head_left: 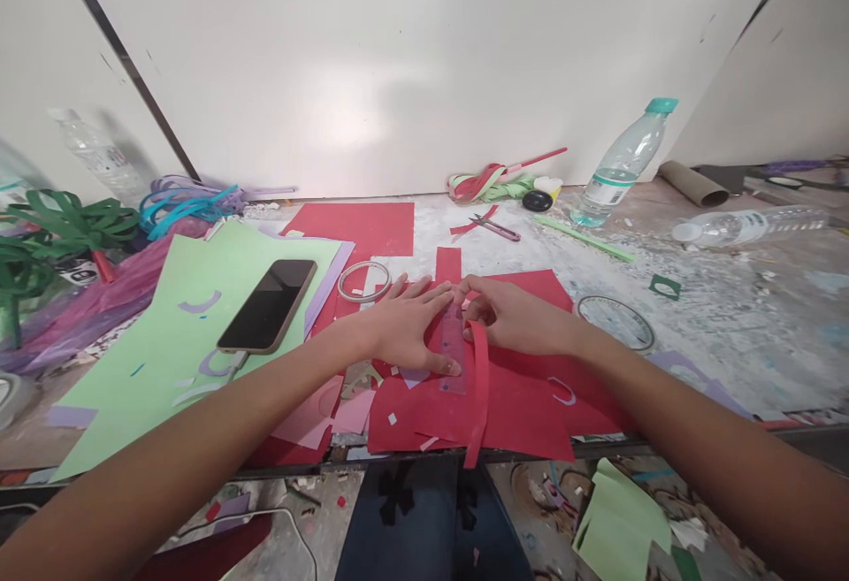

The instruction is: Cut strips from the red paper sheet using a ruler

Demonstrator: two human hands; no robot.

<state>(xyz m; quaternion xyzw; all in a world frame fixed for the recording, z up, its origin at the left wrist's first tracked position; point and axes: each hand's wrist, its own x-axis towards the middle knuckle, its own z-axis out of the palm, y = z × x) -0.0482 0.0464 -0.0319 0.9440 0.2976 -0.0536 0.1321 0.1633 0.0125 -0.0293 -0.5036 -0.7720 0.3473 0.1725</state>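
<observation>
My left hand lies flat with its fingers spread, its thumb and fingertips pressing on a clear purplish ruler. Under the ruler is red paper, with a narrower red piece sticking out beyond the fingertips. My right hand is closed beside the ruler's far end, thumb and fingers pinched at the top of a curled red paper strip. That strip hangs down towards me, past the table's front edge. The exact pinch point is partly hidden by the fingers.
A phone rests on green paper at left. Tape rings flank my hands. Small scissors, paper strips and an upright bottle stand farther back; another bottle lies at right.
</observation>
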